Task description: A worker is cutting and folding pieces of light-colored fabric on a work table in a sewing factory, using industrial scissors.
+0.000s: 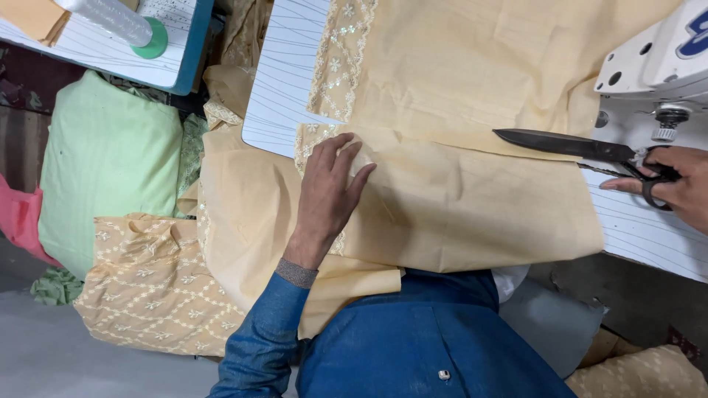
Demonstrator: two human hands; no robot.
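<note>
The left hand (pixel 330 190) lies flat, palm down, on the folded pale yellow cloth (pixel 472 206), its forearm in a blue sleeve (pixel 262 332) rising from the lower edge and the wrist bent slightly so the fingers (pixel 346 158) point up and to the right. The fingers are spread a little and press on the fold; they grip nothing. Just above the fingertips runs an embroidered border (pixel 335 63) with sequins.

The right hand (pixel 678 188) comes in from the right edge, only partly in view, closed on the handles of black scissors (pixel 575 146), a finger through the lower loop. The blades lie together, pointing left toward the left hand, resting on the cloth's upper layer. The two hands are well apart, with the cloth spread on the bench (pixel 284 81) between them. Directly above the right hand stands a white sewing machine (pixel 656 66).
</note>
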